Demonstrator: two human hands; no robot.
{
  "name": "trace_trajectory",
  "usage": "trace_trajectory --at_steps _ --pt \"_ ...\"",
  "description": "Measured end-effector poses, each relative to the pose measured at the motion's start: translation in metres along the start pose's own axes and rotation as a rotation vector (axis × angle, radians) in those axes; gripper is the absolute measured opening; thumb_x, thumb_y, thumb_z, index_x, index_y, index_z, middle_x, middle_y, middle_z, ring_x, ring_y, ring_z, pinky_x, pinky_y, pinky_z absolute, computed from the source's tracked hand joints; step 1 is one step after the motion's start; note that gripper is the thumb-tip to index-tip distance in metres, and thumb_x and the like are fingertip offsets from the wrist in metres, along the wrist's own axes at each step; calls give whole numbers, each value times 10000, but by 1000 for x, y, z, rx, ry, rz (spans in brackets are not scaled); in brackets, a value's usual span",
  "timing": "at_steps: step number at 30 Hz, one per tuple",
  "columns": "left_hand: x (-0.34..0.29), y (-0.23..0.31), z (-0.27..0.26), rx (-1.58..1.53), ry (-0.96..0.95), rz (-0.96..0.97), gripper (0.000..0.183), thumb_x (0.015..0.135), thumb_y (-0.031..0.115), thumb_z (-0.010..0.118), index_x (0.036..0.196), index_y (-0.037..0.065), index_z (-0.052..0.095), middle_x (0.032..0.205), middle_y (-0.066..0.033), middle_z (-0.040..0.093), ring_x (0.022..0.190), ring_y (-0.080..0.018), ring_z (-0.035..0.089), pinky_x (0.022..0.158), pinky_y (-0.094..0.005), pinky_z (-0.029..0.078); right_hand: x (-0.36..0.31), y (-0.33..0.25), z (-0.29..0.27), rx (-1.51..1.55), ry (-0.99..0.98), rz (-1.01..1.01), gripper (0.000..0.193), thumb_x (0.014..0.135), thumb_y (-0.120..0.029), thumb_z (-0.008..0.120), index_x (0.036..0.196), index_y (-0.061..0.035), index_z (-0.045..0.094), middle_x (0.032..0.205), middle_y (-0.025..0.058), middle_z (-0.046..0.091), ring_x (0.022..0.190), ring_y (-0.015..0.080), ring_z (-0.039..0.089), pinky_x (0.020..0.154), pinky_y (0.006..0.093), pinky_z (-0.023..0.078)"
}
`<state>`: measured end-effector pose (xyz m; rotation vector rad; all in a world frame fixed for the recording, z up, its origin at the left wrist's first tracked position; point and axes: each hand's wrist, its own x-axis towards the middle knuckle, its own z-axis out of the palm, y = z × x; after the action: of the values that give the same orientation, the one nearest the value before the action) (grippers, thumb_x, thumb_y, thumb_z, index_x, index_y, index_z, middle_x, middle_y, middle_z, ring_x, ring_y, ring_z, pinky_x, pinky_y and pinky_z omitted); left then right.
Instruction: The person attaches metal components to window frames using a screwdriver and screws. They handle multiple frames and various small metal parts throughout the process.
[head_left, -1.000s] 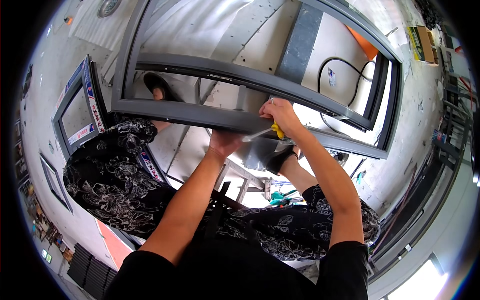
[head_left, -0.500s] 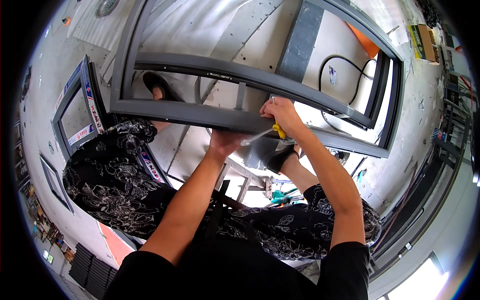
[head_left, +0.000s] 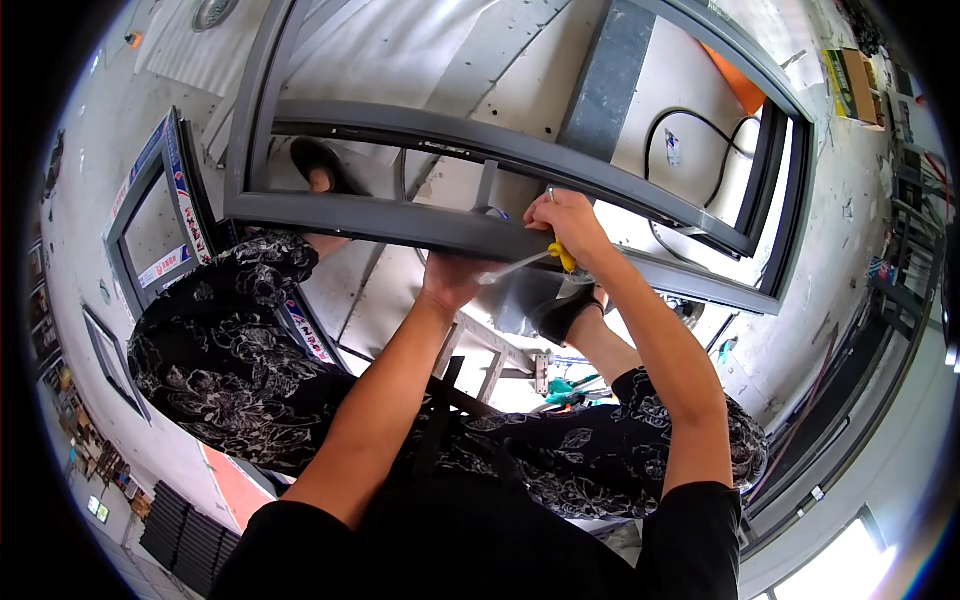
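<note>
A dark grey metal window frame (head_left: 380,214) lies across in front of me, raised above the floor, with an inner sash bar running behind its near bar. My left hand (head_left: 452,280) is under the near bar, its palm against the underside and its fingers hidden. Over the right part of that bar, my right hand (head_left: 568,228) is closed, its fingertips pinching a small silvery piece (head_left: 551,194). Tucked in the same hand is a yellow-handled screwdriver (head_left: 566,258), its pale shaft slanting down-left toward my left hand.
A smaller frame with printed film (head_left: 150,215) leans at the left. A dark cable (head_left: 690,112) and a wide grey bar (head_left: 605,85) show through the window frame. An open carton (head_left: 853,88) stands far right. Metal profiles (head_left: 905,290) lie along the right side.
My right hand and the silvery piece have shifted very slightly right and up in the picture. The window frame also sits slightly further right. My left hand stays under the bar.
</note>
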<state>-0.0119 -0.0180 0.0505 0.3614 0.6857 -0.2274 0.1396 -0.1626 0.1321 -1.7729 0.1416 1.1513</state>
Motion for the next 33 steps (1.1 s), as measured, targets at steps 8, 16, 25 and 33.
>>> trace_trajectory --at_steps 8,16,25,33 --pt "11 17 8 -650 -134 -253 436 922 416 469 1162 73 589 1225 -149 585 1168 -343 533 1013 -515 413 20 23 5 61 27 -80 174 813 -110 545 857 37 625 828 100 661 767 155 643 717 246 500" --pt "21 8 -17 -538 64 -232 430 914 439 460 1124 99 616 1193 -125 617 1121 -336 576 937 -503 479 10 20 -6 405 9 -30 172 872 -71 456 958 34 561 830 148 643 812 232 680 727 274 531" --pt "11 12 -9 -527 50 -226 412 870 449 535 1076 115 658 1115 -121 651 1080 -328 582 944 -522 447 -94 4 -56 395 216 -74 169 898 -125 456 1017 -14 502 833 180 657 644 249 676 501 284 515" --pt "9 12 -17 -470 134 -234 461 870 485 504 1108 120 656 1126 -139 646 1058 -363 590 913 -556 459 -142 68 -36 433 378 -6 214 932 -216 551 1015 -21 524 722 125 630 581 179 611 476 271 478"
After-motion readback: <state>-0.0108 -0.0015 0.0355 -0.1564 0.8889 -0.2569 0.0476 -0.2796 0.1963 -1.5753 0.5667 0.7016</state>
